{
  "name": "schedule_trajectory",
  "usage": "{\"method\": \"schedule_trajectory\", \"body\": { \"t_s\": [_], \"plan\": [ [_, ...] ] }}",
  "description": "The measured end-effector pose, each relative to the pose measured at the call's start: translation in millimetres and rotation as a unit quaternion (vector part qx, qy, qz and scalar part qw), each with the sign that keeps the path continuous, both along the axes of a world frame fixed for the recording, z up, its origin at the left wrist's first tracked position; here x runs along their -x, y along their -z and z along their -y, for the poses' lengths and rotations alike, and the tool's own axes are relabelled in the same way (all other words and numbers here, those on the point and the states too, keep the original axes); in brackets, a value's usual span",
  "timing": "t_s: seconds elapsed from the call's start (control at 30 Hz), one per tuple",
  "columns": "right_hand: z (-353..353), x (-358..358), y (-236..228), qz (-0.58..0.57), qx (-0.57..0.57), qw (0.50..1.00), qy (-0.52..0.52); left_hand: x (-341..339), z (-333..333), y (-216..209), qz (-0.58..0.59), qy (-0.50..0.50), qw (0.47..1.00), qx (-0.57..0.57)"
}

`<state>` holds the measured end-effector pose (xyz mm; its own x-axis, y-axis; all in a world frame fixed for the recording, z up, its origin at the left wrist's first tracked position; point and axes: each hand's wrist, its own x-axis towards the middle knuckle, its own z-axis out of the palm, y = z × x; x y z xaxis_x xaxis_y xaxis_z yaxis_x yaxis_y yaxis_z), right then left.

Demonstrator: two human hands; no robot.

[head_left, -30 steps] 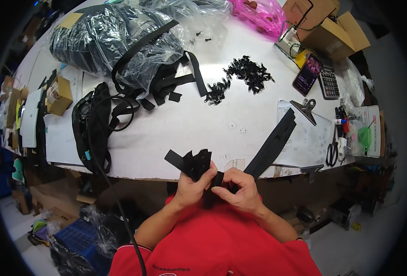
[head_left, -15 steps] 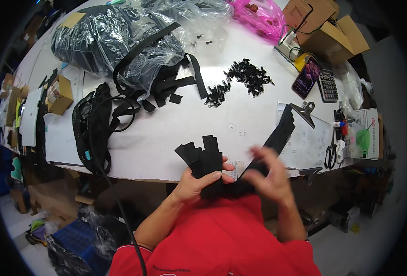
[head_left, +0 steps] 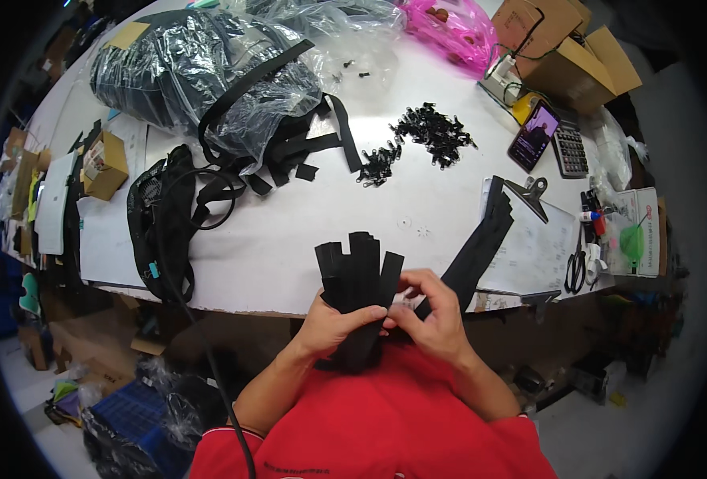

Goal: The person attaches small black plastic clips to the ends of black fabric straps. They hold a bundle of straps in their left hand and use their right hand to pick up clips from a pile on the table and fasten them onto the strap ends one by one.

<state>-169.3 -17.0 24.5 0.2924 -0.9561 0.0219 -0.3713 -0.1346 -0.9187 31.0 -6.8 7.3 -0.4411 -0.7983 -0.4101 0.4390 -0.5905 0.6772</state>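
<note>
My left hand (head_left: 321, 329) grips a fanned bundle of black fabric strips (head_left: 358, 275), its thumb across the front and the uneven ends pointing away from me. On the bundle's right side a single black strip (head_left: 392, 275) stands a little apart. My right hand (head_left: 435, 326) is closed in a pinch at that strip's lower part, close to my left thumb. Just beyond the right hand, a long stack of similar black strips (head_left: 481, 239) lies slanting across the table edge and onto a clipboard (head_left: 557, 231). The lower ends of the held bundle hang against my red shirt.
Small black zipper pulls (head_left: 432, 134) lie in a pile mid-table. A phone (head_left: 534, 136), a calculator (head_left: 569, 152) and scissors (head_left: 575, 270) are on the right. At the left are a large plastic-wrapped bundle (head_left: 186, 72) and a black bag (head_left: 158, 227); a cable (head_left: 202, 343) runs toward me.
My right hand has come left from the stack to the held bundle and closed its fingers. A strip now stands at the bundle's right side. The phone's picture has changed.
</note>
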Motion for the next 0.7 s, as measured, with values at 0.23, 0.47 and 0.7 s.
{"method": "schedule_trajectory", "body": {
  "t_s": [0.23, 0.47, 0.7],
  "plan": [
    [4, -6, 5, 0.386, -0.281, 0.877, 0.061, 2, 1, 21, 0.033, -0.193, 0.98, 0.022],
    [-8, -13, 14, 0.431, -0.465, 0.771, -0.054, 3, 5, 3, -0.006, -0.1, 0.994, 0.041],
    [10, -2, -5, 0.183, -0.178, 0.967, -0.002, 0, 3, 1, 0.159, -0.081, 0.97, 0.163]
  ]
}}
